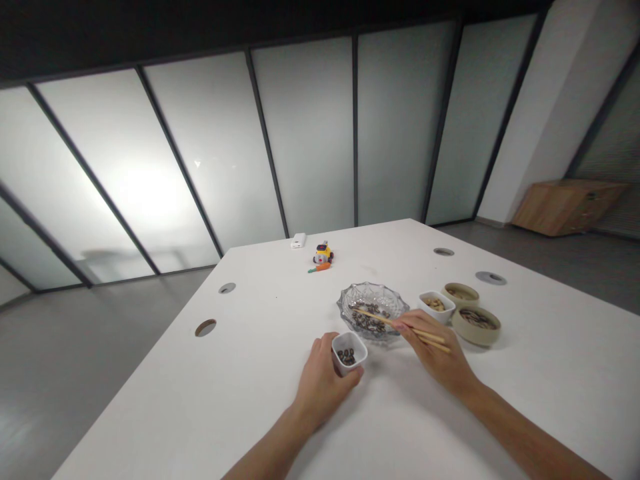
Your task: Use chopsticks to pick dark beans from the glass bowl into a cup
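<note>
Closed around a pair of chopsticks [384,320], the grip of the right hand [440,367] is held at the right side of a glass bowl [370,291], and the far ends are reached in over the dark beans [365,325] there; whether a bean is pinched cannot be told. By the grip of the left hand [323,377], a small white cup [361,351] is clasped, just on the near side of the glass bowl. Some dark beans are already contained in the white cup, while many more are left in the glass bowl, so the work is judged to be only partly done. Just behind the right hand, a white dish [444,317] of pale pieces is set close beside a nearer beige bowl [475,336], filled with dark pieces, and a farther beige bowl [475,294], whose contents cannot be made out clearly. Farther out on the worktop [260,373], a yellow toy vehicle [323,254], an orange-and-green item [322,267] and a white device [299,240] are placed. Beyond, the room is bounded by frosted panels [305,133].
</note>
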Demonstrator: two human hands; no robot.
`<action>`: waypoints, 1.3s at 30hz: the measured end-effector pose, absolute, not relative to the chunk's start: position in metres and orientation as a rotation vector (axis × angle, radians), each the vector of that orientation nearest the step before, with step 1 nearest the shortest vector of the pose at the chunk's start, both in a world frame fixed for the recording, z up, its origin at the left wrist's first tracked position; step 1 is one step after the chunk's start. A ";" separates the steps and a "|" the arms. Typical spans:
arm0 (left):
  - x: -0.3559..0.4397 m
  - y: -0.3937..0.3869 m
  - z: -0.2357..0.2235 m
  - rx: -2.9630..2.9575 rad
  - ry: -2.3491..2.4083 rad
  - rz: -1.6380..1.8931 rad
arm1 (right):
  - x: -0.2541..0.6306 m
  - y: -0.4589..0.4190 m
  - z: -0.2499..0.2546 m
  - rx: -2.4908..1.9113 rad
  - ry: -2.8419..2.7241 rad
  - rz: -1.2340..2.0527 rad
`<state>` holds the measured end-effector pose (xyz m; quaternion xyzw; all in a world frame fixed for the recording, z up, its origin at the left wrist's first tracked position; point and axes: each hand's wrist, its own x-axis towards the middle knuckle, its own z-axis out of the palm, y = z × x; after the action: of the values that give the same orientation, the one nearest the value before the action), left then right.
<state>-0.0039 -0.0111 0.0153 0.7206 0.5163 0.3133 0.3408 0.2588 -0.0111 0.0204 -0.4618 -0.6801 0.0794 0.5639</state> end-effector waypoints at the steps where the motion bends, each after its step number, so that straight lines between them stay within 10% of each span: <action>1: -0.004 -0.011 0.015 1.874 1.342 0.821 | 0.258 -0.011 0.021 -1.084 -1.595 0.194; 16: -0.005 -0.011 0.013 1.878 1.339 0.814 | 0.272 -0.004 0.021 -1.207 -1.449 0.148; 39: -0.004 -0.008 0.009 1.673 1.365 1.150 | 0.273 -0.003 0.032 -0.830 -0.748 1.144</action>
<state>-0.0039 -0.0084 0.0094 0.6428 0.5248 0.4421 0.3406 0.2732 -0.0031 0.0323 -0.3721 -0.3353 0.5129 0.6972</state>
